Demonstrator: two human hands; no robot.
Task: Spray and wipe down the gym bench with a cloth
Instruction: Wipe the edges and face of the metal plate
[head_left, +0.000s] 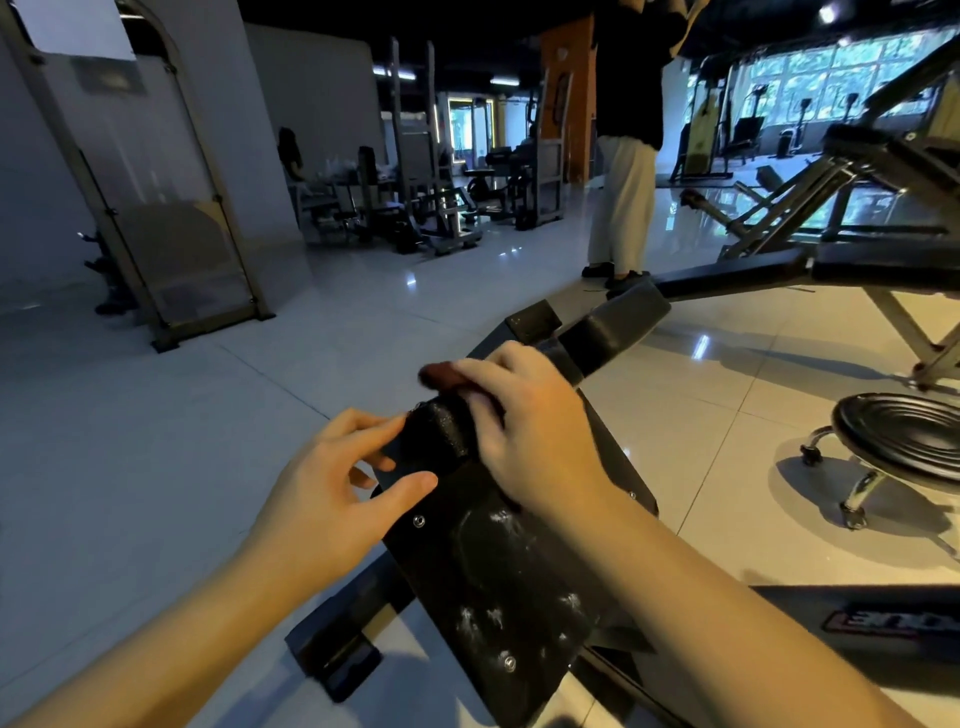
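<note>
Right hand: we see our right hand (524, 431) curled over a reddish-brown cloth (441, 375), gripping it and pressing it onto the black foam roller (441, 431).
Left hand: our left hand (332, 488) holds nothing; its loosely bent fingertips touch the roller's near end and the thumb lies on the plate below.
Cloth: only its far edge shows, poking out past our right fingers on top of the roller.
Bench: the black bench (498, 582) runs between our forearms, and its flat plate is dotted with white flecks.
Second roller: another roller (613, 327) sits just beyond our right hand.
Around us: a person (623, 208) stands further back on the glossy floor (156, 415), and a round black stool (904, 431) stands to the right.
</note>
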